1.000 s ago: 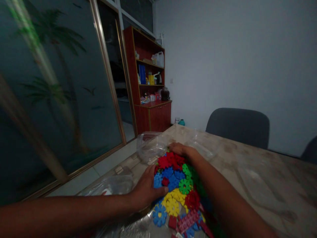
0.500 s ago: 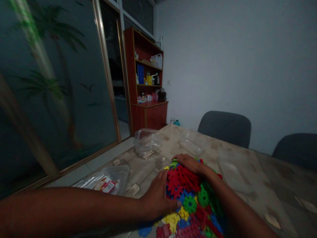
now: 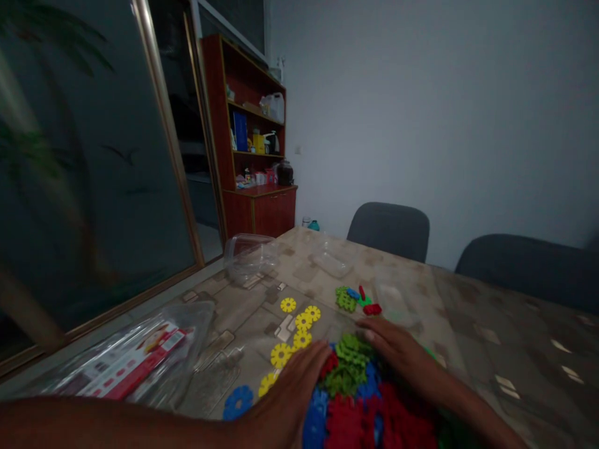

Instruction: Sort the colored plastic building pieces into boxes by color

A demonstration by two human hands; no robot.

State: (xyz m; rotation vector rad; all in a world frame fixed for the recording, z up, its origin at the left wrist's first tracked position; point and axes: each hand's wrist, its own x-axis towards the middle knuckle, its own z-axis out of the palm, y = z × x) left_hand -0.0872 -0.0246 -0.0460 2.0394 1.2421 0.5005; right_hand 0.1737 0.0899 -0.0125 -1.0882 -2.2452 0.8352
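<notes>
A heap of coloured plastic snowflake pieces (image 3: 360, 399), red, blue and green, lies on the patterned table (image 3: 491, 337) at the bottom middle. My left hand (image 3: 292, 393) rests flat against the heap's left side with fingers spread. My right hand (image 3: 397, 349) lies on the heap's far right side, fingers stretched over the green pieces. Several loose yellow pieces (image 3: 299, 324) and a blue one (image 3: 238, 401) lie to the left of the heap. A few green and red pieces (image 3: 355, 299) sit just beyond my right hand.
A clear plastic tub (image 3: 250, 257) and a clear lid (image 3: 330, 263) stand at the table's far left. A plastic bag with a red-and-white leaflet (image 3: 135, 362) lies at the near left. Two grey chairs (image 3: 388, 227) stand behind the table, a red shelf unit (image 3: 248, 143) by the wall.
Both hands have drawn the heap toward me. Loose yellow, blue, green and red pieces were left behind on the table. The view has shifted to the right.
</notes>
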